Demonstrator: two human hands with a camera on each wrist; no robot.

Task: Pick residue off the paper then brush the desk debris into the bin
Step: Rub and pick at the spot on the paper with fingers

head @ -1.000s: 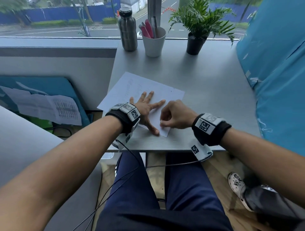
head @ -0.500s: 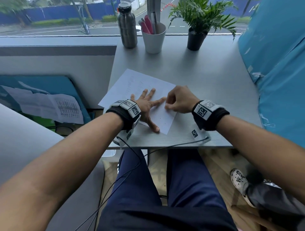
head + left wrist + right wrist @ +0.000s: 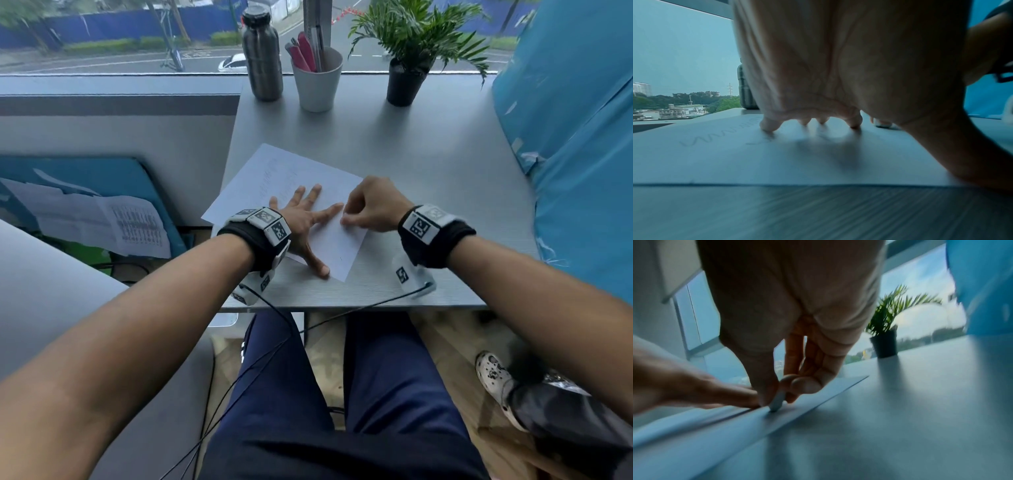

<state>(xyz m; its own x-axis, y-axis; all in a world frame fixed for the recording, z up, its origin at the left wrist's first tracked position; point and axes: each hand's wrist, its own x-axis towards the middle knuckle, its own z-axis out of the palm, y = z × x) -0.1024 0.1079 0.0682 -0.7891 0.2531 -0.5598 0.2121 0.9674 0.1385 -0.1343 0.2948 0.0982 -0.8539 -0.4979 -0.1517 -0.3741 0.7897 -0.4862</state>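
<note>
A white sheet of paper (image 3: 274, 171) with faint pencil scribbles lies askew on the grey desk (image 3: 428, 171). My left hand (image 3: 301, 216) presses flat on the sheet, fingers spread; its palm (image 3: 838, 65) fills the left wrist view above the paper (image 3: 715, 159). My right hand (image 3: 363, 212) is curled just right of the left index fingertip. In the right wrist view its thumb and fingers (image 3: 787, 321) pinch a small pale eraser-like piece (image 3: 777, 400), whose tip touches the paper (image 3: 715, 426) near its right edge. No bin shows in any view.
At the desk's far edge stand a steel bottle (image 3: 262, 51), a white cup of pens (image 3: 317, 82) and a potted plant (image 3: 407, 68). A blue covering (image 3: 575, 137) borders the right side. Another person's shoe (image 3: 493, 373) is on the floor.
My right hand has slid away from me along the sheet, from beside the left thumb to the left index fingertip. The left hand has stayed pressed flat.
</note>
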